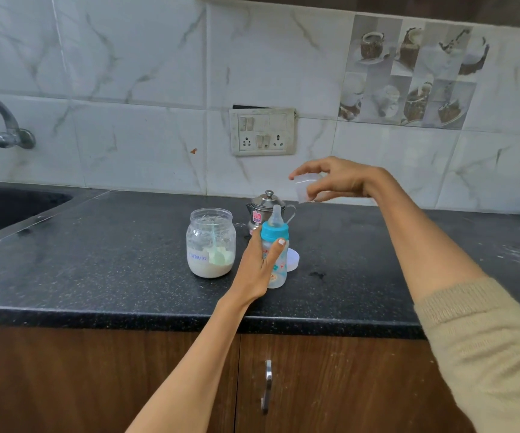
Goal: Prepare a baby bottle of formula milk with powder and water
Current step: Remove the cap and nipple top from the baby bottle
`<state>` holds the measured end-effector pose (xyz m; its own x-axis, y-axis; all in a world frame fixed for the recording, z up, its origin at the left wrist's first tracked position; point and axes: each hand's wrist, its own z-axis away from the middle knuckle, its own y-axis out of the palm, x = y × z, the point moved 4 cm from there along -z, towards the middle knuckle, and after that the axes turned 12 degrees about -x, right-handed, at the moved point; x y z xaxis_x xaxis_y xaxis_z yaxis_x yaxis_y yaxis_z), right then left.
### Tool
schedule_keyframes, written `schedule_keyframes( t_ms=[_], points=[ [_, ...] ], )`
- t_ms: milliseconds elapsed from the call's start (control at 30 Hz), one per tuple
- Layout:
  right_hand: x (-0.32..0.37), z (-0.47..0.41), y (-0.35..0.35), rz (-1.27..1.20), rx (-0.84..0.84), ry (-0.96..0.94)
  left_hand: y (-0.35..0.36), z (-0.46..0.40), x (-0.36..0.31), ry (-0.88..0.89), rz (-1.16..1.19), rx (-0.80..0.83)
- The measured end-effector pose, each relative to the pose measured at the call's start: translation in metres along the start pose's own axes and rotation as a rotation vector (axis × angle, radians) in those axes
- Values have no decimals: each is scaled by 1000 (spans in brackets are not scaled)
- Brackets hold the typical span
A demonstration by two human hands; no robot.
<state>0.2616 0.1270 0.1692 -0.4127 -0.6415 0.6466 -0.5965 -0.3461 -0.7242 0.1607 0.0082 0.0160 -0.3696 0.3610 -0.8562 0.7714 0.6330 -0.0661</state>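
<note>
While the left hand (pixel 260 265) wraps its fingers and thumb round the body of the baby bottle (pixel 275 251), the bottle stands upright on the black speckled counter (pixel 96 270), with its blue collar and clear teat in place on top. Above and to the right, the right hand (pixel 330 179) pinches a clear plastic cap (pixel 306 187) between thumb and fingertips, holding it in the air apart from the teat below. Just left of the bottle stands an open glass jar (pixel 211 242) with white formula powder in its bottom, a pale green scoop (pixel 218 250) leaning inside and a handwritten label on its front. Behind the bottle, touching or nearly so from this angle, sits a small steel kettle (pixel 260 207) with a knobbed lid. A round white lid (pixel 293 259) lies on the counter just right of the bottle's base. At far left a dark sink (pixel 8 207) is set into the counter under a curved tap (pixel 2 120), and a switch plate (pixel 263 131) hangs on the marbled wall tiles.
</note>
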Motion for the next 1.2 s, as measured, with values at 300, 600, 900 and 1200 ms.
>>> schedule_keyframes(
  t_ms=[300,600,900,1200],
  points=[
    [-116,7,40,-175,-408,216,0,0,0,0,9,0],
    [-167,18,56,-213,-588,318,1,-2,6,12,36,8],
    [-127,20,29,-109,-513,252,0,-1,6,-13,39,26],
    [42,9,50,365,116,-45,-2,1,1,-31,10,12]
  ],
)
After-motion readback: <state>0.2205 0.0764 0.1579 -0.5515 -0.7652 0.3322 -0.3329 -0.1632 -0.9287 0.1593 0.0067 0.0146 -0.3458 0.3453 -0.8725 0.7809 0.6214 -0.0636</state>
